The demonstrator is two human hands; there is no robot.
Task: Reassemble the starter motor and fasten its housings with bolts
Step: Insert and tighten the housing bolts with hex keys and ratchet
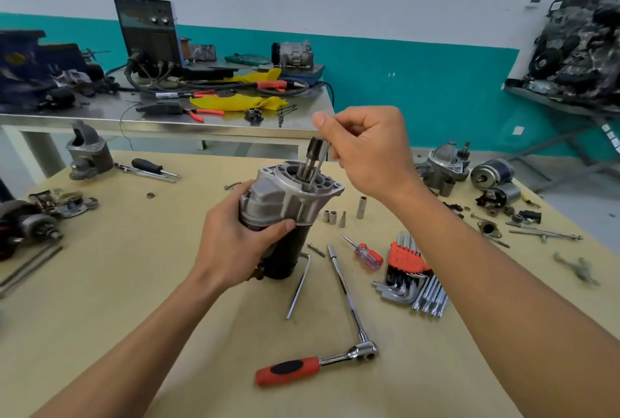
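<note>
One ratchet (295, 368), left grip (235, 236) holding one starter motor (281, 199), right grip (369, 149) pinching one long bolt (317, 169)

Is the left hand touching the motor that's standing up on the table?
Touching. The head view shows the left hand curled round the starter motor, with the thumb lying across its grey top part.

Location type: automotive repair workshop.
Near bench: wooden worktop (134, 283), centre and lower frame, carrying ratchet wrench (318, 362), hex key set (404, 258), loose sockets (330, 216).
Far bench: steel table (84, 112), upper left, with welding machine (149, 31), cables (141, 80), pliers (201, 112).
Parts stock: dismantled starter motors (491, 172), right of centre; engine assembly (583, 45) on rack (550, 98), upper right.
Walls: painted white over a teal band (419, 82).
</note>
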